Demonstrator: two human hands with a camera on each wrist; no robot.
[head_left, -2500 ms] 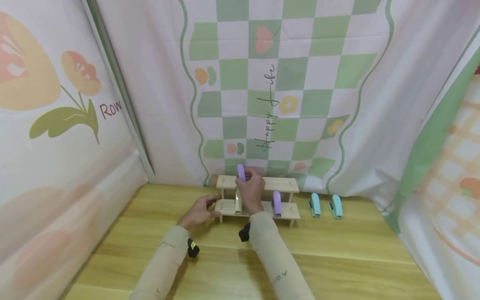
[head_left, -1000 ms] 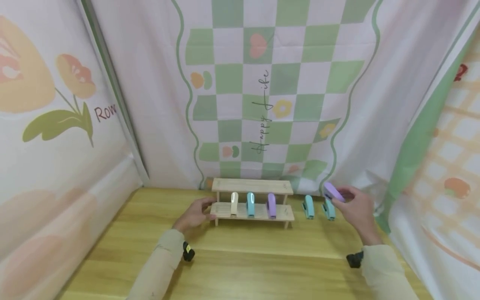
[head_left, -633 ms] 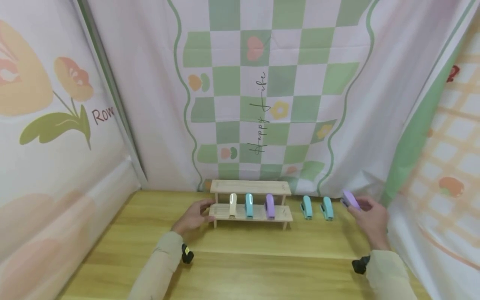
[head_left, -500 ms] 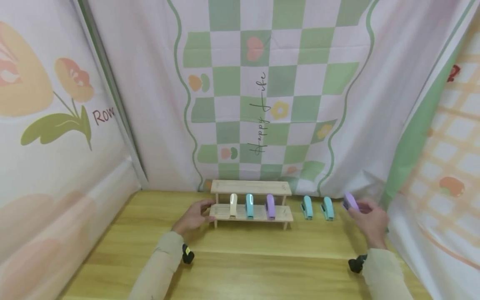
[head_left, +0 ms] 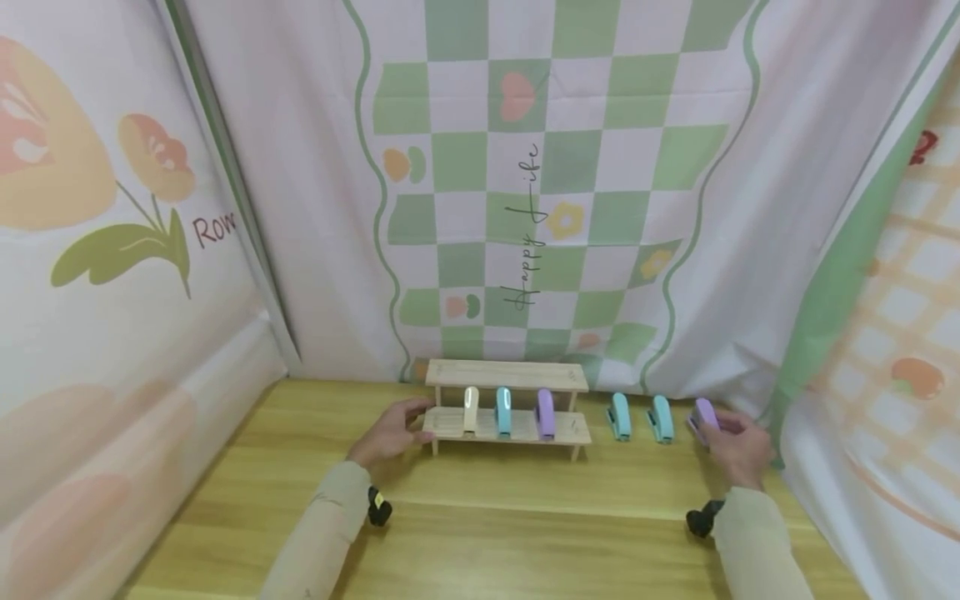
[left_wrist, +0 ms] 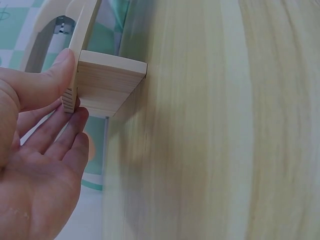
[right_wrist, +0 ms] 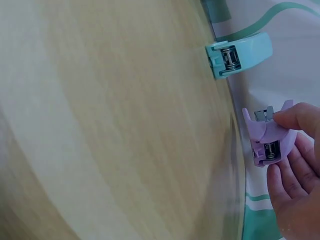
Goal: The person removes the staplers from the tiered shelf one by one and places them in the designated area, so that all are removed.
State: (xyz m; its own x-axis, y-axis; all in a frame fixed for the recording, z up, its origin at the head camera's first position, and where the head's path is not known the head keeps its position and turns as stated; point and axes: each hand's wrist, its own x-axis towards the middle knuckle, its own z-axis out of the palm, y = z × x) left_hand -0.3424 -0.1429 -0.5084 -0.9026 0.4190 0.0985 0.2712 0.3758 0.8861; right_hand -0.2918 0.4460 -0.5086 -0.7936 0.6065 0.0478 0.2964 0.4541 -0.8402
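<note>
In the head view my left hand [head_left: 390, 431] holds the left end of the lower board of a two-tier wooden rack [head_left: 506, 373]. The left wrist view has the thumb on one face of the board and fingers [left_wrist: 70, 132] on the other. My right hand [head_left: 738, 446] pinches a purple stapler [head_left: 703, 419] at the right of the table, low over the wood; whether its base touches the surface I cannot tell. On the lower board stand a cream stapler [head_left: 470, 410], a blue stapler [head_left: 503, 412] and another purple stapler [head_left: 545, 414].
Two teal staplers, a nearer-to-rack one [head_left: 618, 417] and a farther one [head_left: 660, 419], stand upright between the rack and my right hand. A checked curtain [head_left: 525, 208] hangs directly behind the rack. The wooden table [head_left: 480, 533] extends in front.
My right hand has gone from over the rack to the far right, carrying the purple stapler, then lowered it beside the teal staplers. My left hand has stayed on the rack.
</note>
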